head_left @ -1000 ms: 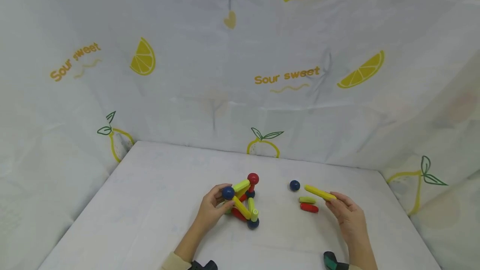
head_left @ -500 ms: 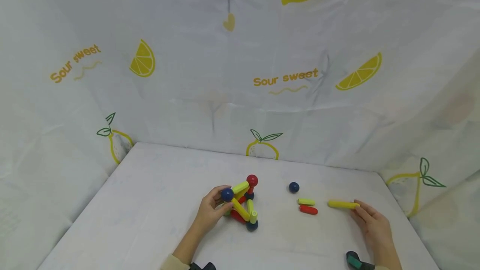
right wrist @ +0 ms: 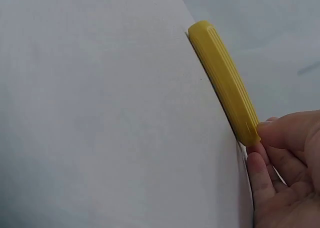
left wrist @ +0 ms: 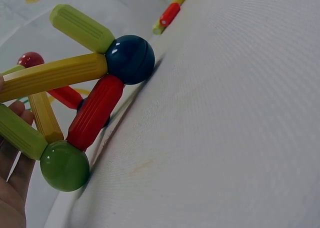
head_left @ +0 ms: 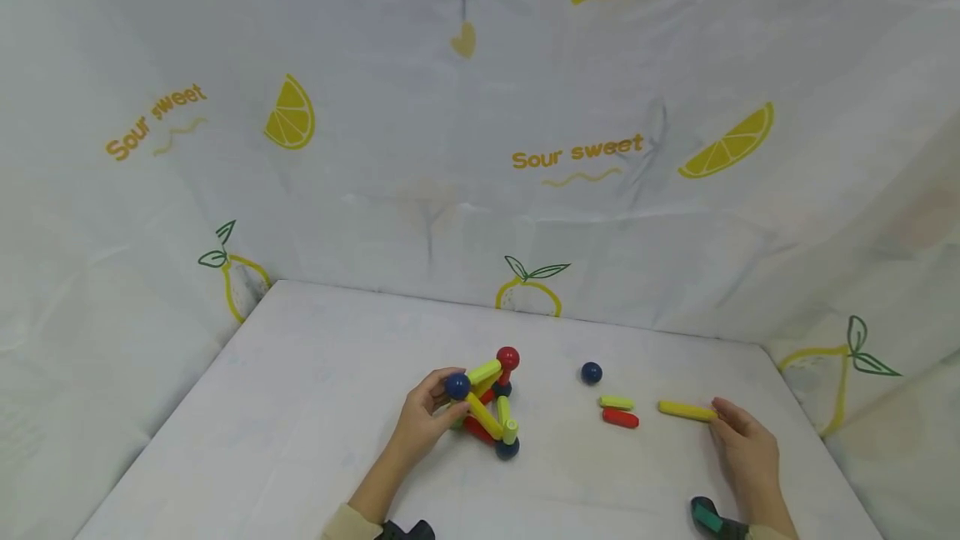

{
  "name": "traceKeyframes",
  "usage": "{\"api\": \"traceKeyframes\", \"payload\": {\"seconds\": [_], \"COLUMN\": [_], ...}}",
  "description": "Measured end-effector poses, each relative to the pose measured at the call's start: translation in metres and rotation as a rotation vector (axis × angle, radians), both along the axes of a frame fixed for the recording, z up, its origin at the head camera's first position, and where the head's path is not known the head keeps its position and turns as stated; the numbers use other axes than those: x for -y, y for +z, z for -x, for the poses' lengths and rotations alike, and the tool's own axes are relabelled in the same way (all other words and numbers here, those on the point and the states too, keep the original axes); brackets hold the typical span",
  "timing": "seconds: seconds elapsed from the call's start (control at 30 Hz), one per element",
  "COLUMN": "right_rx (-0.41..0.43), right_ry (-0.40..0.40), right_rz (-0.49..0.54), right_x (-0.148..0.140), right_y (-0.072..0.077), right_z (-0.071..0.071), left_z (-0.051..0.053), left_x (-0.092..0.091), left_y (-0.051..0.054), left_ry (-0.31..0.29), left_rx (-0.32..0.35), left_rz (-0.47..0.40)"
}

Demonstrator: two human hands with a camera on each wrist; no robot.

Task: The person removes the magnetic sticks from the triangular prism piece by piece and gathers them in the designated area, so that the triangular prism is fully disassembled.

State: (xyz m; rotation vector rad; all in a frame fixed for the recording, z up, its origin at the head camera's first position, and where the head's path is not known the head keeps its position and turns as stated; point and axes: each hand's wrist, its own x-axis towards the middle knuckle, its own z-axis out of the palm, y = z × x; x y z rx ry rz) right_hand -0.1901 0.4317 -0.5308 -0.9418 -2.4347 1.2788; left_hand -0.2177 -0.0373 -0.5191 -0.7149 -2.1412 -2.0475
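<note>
On the white surface (head_left: 300,440), the left hand (head_left: 420,421) grips the ball-and-rod frame (head_left: 483,417), which a careless tug could pull apart, while, well apart, the right hand (head_left: 752,450) pinches a yellow rod (head_left: 684,411) by its end.

The green ball (left wrist: 65,166) looks glossy plastic; the yellow rod (right wrist: 224,82) (finely ridged) shines softly.
</note>
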Motion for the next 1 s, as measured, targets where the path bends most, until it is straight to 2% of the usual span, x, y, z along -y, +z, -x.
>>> {"api": "traceKeyframes", "payload": {"seconds": [0.1,0.27,0.37,0.5,0.6,0.73,0.77,0.9,1.0], "right_rx": [-0.004,-0.019,-0.057,-0.176,-0.298,-0.438,-0.471,-0.480,-0.416], "right_ry": [-0.011,-0.033,-0.012,0.049,0.148,0.326,0.380,0.571,0.652], "right_rz": [-0.023,0.011,-0.028,-0.091,-0.122,-0.184,-0.171,-0.005,0.153], "right_x": [0.002,0.007,0.018,0.045,0.063,0.087,0.096,0.143,0.176], "right_y": [0.002,0.007,0.018,0.042,0.047,0.031,0.028,0.042,0.056], "right_z": [-0.001,-0.006,-0.014,-0.021,-0.020,-0.012,-0.010,-0.016,-0.024], "left_z": [0.000,0.000,-0.006,-0.014,-0.015,-0.015,-0.015,-0.014,-0.014], "left_x": [0.000,0.000,0.000,0.002,0.002,0.002,0.003,0.002,0.002], "left_y": [0.000,0.001,0.011,0.028,0.032,0.032,0.032,0.031,0.030], "left_ry": [0.000,-0.003,-0.012,-0.019,-0.018,-0.013,-0.012,-0.010,-0.015], "left_rx": [0.001,0.010,0.028,0.052,0.052,0.045,0.045,0.048,0.053], "left_rz": [0.010,0.013,0.012,0.016,0.016,0.024,0.026,0.026,0.023]}}
